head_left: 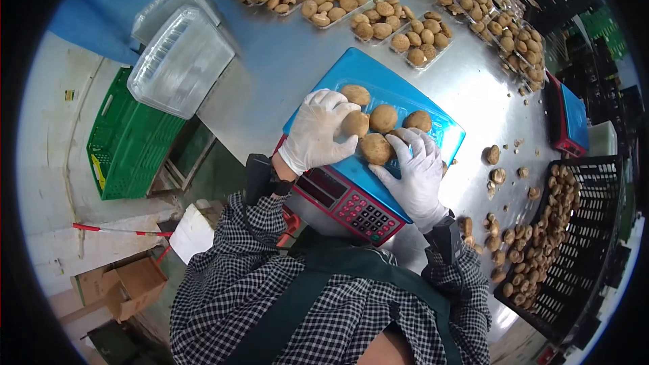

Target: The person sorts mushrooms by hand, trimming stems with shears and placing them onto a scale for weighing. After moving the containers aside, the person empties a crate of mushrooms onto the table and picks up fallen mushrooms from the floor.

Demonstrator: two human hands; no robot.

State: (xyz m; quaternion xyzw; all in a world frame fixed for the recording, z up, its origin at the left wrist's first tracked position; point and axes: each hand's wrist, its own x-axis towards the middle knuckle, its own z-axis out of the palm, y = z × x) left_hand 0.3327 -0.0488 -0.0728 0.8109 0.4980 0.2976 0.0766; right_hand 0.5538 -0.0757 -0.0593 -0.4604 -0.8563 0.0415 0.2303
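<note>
A blue-topped scale [378, 78] with a red keypad stands on the steel table in front of me. A clear tray on it holds several brown mushrooms [383, 118]. My left hand [318, 132], in a white glove, rests on the tray's near left side with its fingers touching a mushroom [354, 124]. My right hand [418, 169], also gloved, has its fingers curled around a mushroom [376, 148] at the tray's near edge.
Filled mushroom trays [378, 20] line the far side of the steel table [270, 67]. A black crate [595, 230] of mushrooms sits at right, with loose mushrooms [497, 230] beside it. Stacked empty clear trays [179, 61] lie at left above a green crate [125, 142]. A second scale [571, 122] stands far right.
</note>
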